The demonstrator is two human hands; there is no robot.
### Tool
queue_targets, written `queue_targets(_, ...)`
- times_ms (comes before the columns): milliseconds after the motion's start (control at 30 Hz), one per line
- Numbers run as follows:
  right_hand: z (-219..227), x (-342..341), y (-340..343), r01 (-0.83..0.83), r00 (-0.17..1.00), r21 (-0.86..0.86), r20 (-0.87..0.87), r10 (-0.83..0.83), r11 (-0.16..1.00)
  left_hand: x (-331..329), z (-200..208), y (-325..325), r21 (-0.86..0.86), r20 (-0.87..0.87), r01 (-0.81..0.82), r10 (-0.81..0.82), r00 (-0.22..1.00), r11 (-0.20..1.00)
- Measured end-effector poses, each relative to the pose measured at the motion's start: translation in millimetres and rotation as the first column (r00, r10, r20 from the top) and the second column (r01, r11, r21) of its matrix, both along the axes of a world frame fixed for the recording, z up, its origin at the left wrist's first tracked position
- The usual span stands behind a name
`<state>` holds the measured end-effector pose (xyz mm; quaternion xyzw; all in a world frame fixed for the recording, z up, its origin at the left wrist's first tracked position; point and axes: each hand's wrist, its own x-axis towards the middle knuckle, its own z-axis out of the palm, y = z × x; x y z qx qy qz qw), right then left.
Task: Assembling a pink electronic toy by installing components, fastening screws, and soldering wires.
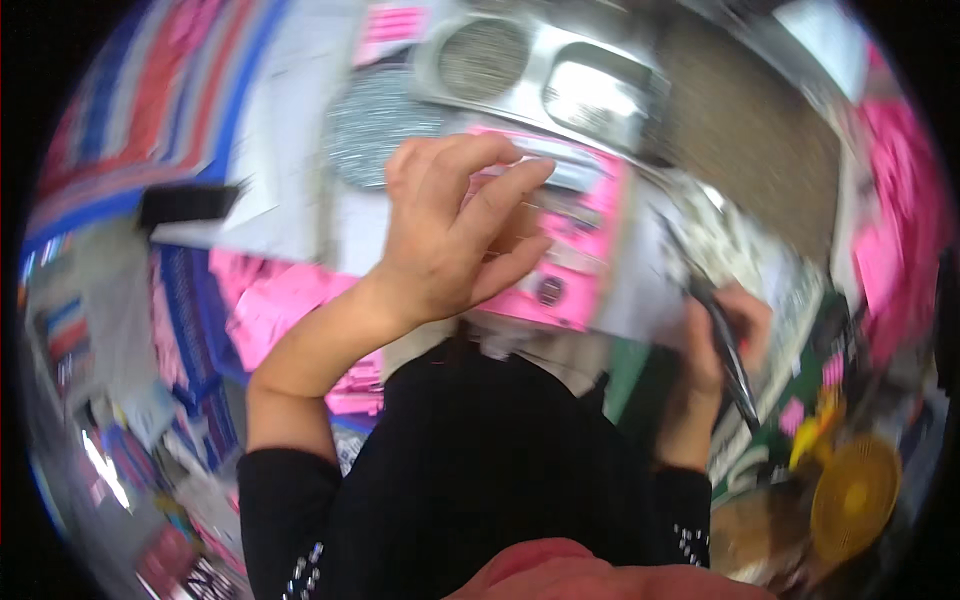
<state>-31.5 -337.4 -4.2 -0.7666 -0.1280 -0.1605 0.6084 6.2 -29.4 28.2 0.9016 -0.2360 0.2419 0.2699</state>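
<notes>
My left hand (450, 220) hovers over a bright pink card or board (515, 303), its fingers bent and the thumb apart from the forefinger. I see nothing held in it. On the pink surface lie a small dark round piece (550, 291) and a small pale clear piece (575, 260). To the right, my right hand (735, 325) is closed around a slim black hand tool (728, 345) with a narrow pointed end toward the far side. Motion blurs this hand and tool, so the tool's exact kind is unclear.
Beyond my left hand lies a heap of thin silvery wire-like pieces (375, 120), beside a metal tray (535, 60) with rounded compartments. White crumpled material (725, 235) is at the right. Pink bags or sheets (280, 300) lie left, and a yellow round basket-like thing (855, 495) sits lower right.
</notes>
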Motion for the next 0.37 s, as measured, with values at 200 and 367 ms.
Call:
queue_targets(200, -28.1, -8.7, -39.6, 0.295, 0.955, 0.058, 0.0, -0.295, 0.954, -38.3, -7.1, 157.0, -0.164, 0.215, -0.704, 0.722, 0.658, 0.69)
queue_targets(367, -27.9, 7.0, -62.8, 0.229, 0.973, 0.031, -0.004, -0.229, 0.973, -74.6, -44.9, 275.4, -0.471, -0.053, -0.847, 0.951, 0.306, 0.246)
